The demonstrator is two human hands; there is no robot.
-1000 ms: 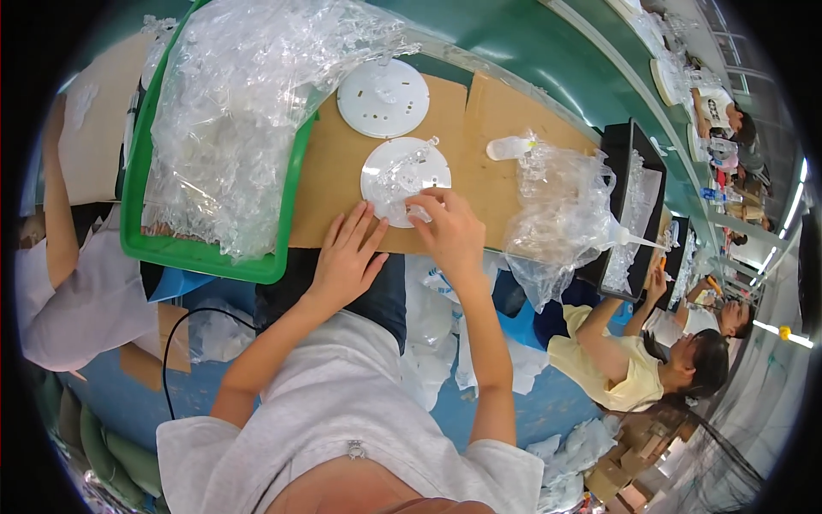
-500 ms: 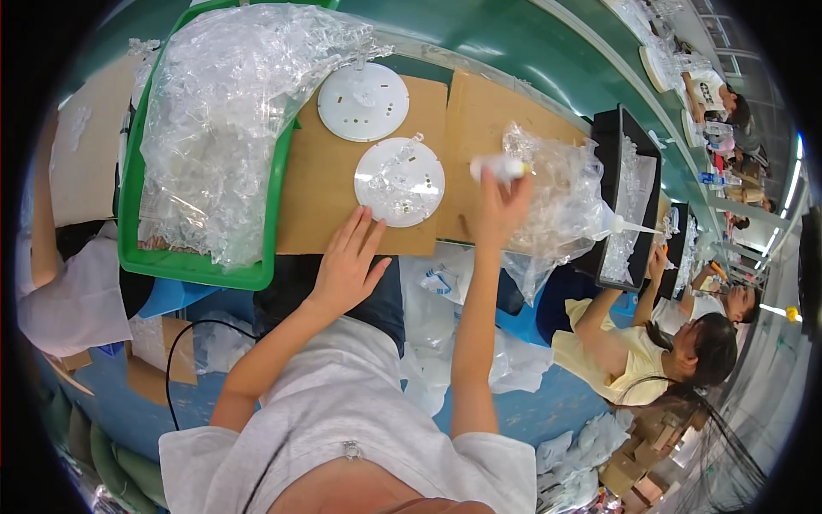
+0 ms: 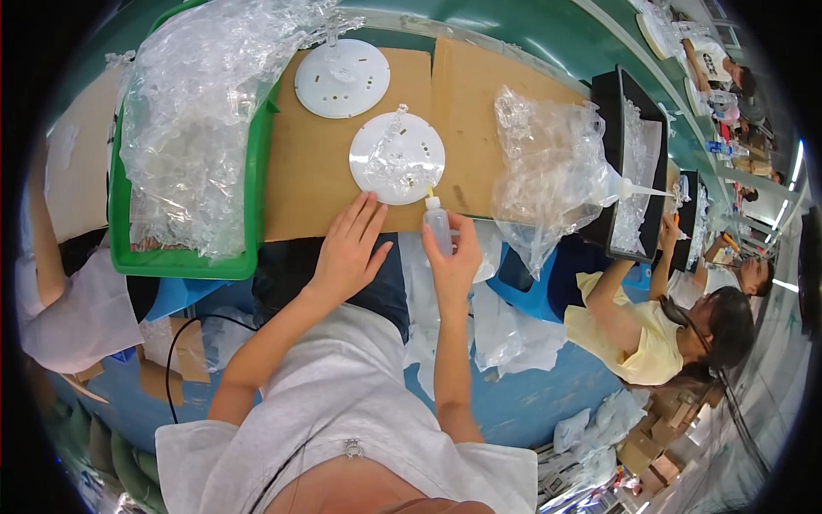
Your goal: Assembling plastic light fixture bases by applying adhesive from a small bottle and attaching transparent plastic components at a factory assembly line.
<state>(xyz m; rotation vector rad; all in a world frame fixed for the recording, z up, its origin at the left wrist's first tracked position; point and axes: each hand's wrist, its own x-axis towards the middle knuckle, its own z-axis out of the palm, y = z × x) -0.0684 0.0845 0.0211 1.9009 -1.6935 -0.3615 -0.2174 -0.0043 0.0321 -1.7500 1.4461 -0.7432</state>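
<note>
On the cardboard lies a round white plate [image 3: 426, 161] with small holes and several clear plastic pieces on it. My left hand [image 3: 349, 247] is open, its fingers stretched out and the fingertips at the plate's near edge. In my right hand [image 3: 457, 261] is a small translucent squeeze bottle [image 3: 437, 228], gripped between thumb and fingers. The bottle's yellow tip points at the near right edge of the plate; I cannot tell whether they touch. Farther back lies a second white plate [image 3: 368, 92], with a clear piece standing on it.
A green bin [image 3: 252, 206] full of clear plastic pieces and film stands at left. Right of the cardboard [image 3: 467, 111] lie a clear plastic bag [image 3: 548, 158], a white nozzle [image 3: 638, 189] and a black bin [image 3: 606, 120]. Co-workers sit on both sides.
My right hand has brought the bottle left and nearer to me, from above the cardboard to the plate's edge, with its tip now toward the plate. My left hand stays at the plate.
</note>
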